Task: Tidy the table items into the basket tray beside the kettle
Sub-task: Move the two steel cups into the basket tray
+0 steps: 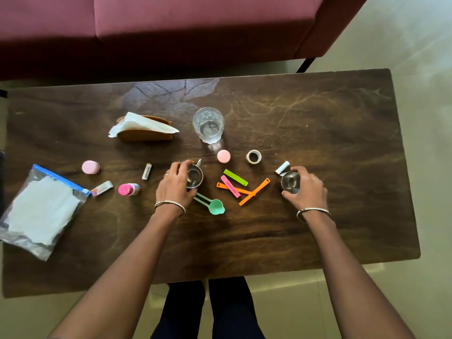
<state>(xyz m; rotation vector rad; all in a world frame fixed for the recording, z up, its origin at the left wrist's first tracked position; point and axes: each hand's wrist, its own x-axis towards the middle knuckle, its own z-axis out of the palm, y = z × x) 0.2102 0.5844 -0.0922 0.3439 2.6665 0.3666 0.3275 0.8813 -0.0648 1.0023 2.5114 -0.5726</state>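
My left hand (pixel 175 185) grips a small steel measuring cup (pixel 195 177) at the middle of the dark wooden table (pixel 318 228). My right hand (pixel 307 189) curls around a second steel cup (pixel 289 181) further right. Between them lie green, pink and orange bag clips (pixel 238 185) and a teal measuring spoon (pixel 215 206). A white battery (pixel 282 167) lies just behind the right cup. No basket tray or kettle is in view.
A drinking glass (pixel 208 125), napkin holder (pixel 144 129), tape roll (pixel 253 156), two pink round lids (pixel 223 156), a pink-capped bottle (pixel 129 189), another battery (pixel 147 171), a small tube (pixel 102 188) and a zip bag (pixel 39 211) lie around. A maroon sofa (pixel 171 28) stands behind.
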